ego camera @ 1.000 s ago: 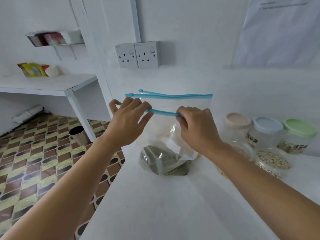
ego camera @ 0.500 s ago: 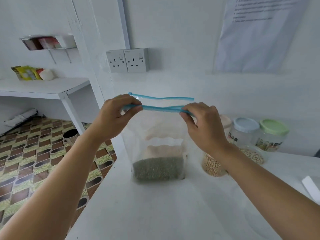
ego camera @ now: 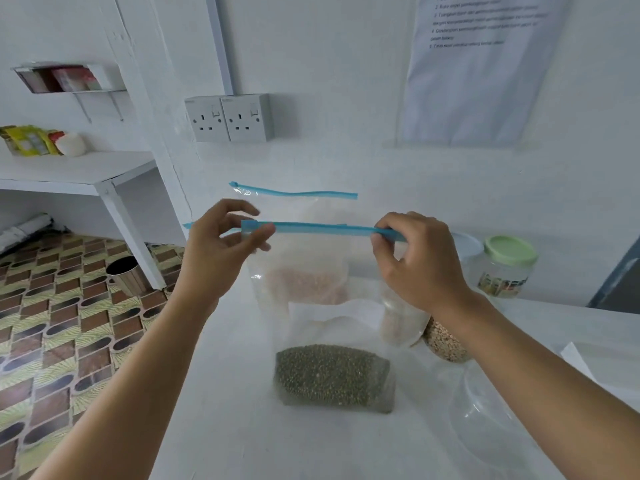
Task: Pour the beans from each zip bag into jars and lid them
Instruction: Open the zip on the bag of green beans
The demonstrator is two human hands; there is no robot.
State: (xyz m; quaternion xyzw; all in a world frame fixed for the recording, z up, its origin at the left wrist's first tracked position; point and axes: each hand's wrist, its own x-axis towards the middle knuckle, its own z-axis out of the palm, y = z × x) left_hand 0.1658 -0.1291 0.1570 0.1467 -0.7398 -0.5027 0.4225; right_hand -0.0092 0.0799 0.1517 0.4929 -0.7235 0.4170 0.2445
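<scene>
The zip bag of green beans [ego camera: 333,374] stands mid-counter, its blue zip strip [ego camera: 322,228] pinched by left hand [ego camera: 221,251] and right hand [ego camera: 415,261], with a second bag [ego camera: 301,271] behind at 12 o'clock and lidded jars [ego camera: 507,268] at 2 o'clock.

Nothing could be read for certain. The paper sheet [ego camera: 474,67] on the wall above the right hand [ego camera: 417,259] carried numbered printed lines, all blurred. The label on the green-lidded jar [ego camera: 507,268] beyond that hand was illegible too.
</scene>
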